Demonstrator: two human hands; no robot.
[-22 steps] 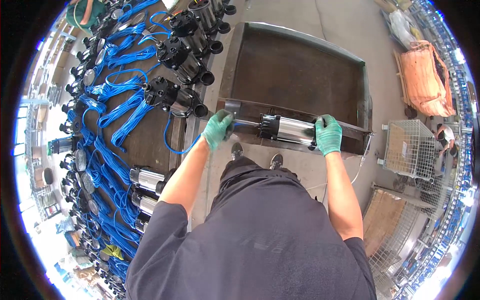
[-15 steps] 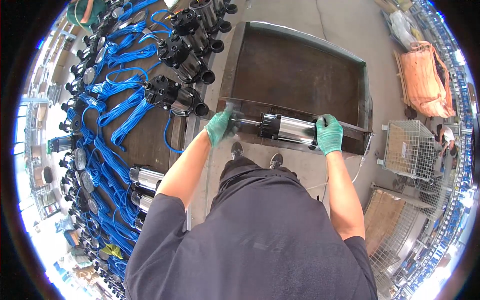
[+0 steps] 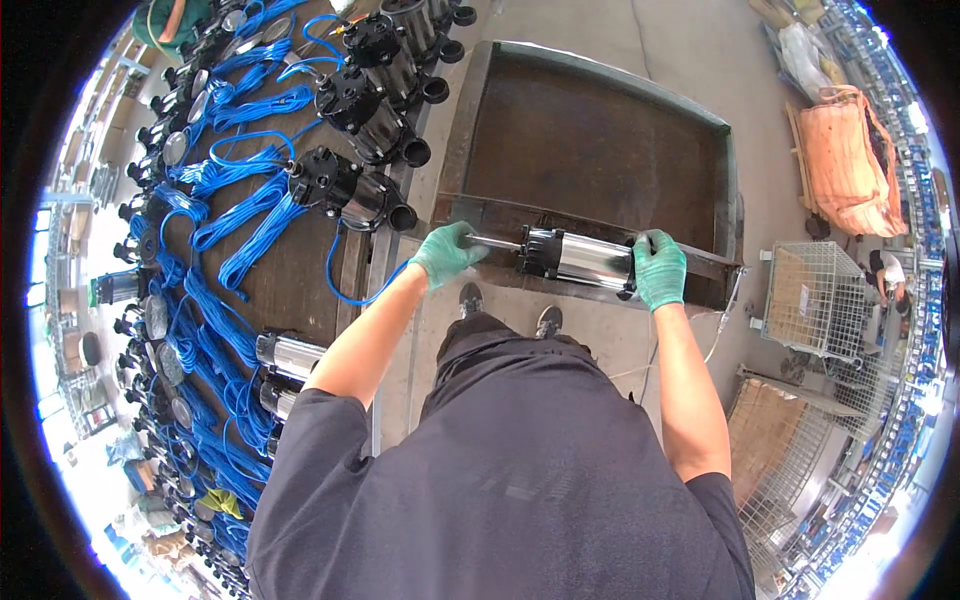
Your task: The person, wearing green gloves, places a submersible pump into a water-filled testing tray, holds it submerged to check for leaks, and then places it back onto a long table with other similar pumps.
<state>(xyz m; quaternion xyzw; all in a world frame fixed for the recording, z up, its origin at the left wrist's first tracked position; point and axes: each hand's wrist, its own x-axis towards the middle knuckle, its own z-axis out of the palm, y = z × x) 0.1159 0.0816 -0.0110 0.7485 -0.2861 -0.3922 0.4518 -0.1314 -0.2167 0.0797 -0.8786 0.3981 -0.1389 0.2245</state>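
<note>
**Both gloved hands on a steel cylinder lying crosswise at the tray's near rim**

Far out to the left of the grip, a long bench [image 3: 290, 290] carries rows of black-and-steel pump bodies [image 3: 345, 195] with coiled blue cables [image 3: 235, 225]; one blue cable hangs off the bench edge just left of the left hand.

The left hand [image 3: 447, 253], in a green glove, is curled around the thin shaft [image 3: 495, 241] that sticks out of the cylinder's left end; the fingers look pressed together around it, though the palm hides the contact. To the right of that hand lies the cylinder [image 3: 580, 260], a shiny steel body with a black collar, its long axis running left to right between the two hands, resting on or just over the near rim of the large dark metal tray [image 3: 600, 150].

The right hand [image 3: 660, 268], also gloved, is clamped over the cylinder's right end, fingers wrapped across the top. This hand sits on the body itself, so it is the nearer one to the bulk; the left holds only the shaft.

Beyond the right hand stand a wire cage [image 3: 815, 300] and an orange sack [image 3: 850, 165].
</note>
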